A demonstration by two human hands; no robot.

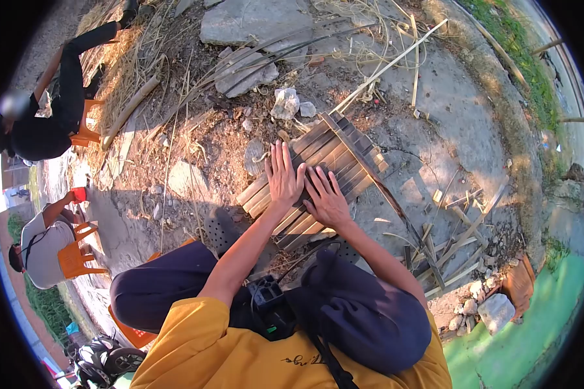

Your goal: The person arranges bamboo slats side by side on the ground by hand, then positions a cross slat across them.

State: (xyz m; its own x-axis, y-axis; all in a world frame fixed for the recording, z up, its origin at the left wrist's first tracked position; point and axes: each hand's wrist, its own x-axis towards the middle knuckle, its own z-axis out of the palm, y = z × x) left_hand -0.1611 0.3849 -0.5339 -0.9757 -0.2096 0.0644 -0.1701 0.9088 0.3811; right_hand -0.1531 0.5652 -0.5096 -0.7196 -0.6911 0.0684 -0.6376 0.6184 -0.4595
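A panel of narrow brown wooden slats [321,152] was set on the ground in front of the wearer, near the feet. Both the left hand [283,175] and the right hand [328,204] were laid on it side by side, palms down, fingers extended and slightly parted, with nothing gripped. The panel was crossed by a long dark wooden strip [402,207], whose far end was extended towards a jumbled heap of thin wooden offcuts [457,227]. Beyond the panel, a rough whitish stone [285,104] and a long pale split strip [389,74] were found close to its edge; farther off, a broad flat grey slab [256,23] was seen. To the left, orange plastic chairs [74,256] were occupied by a person in a grey shirt [42,253] and a person in dark clothing [78,58]. A black-and-white motorcycle [104,360] was partly shown at the lower edge. Dark script lettering [303,359] was printed upside down on the mustard-yellow fabric shirt [240,350]; its wording could not be read with certainty. The slats were straight-sided, weathered and unevenly toned, their ends staggered. A perforated grey clog [220,230] was worn beside them.
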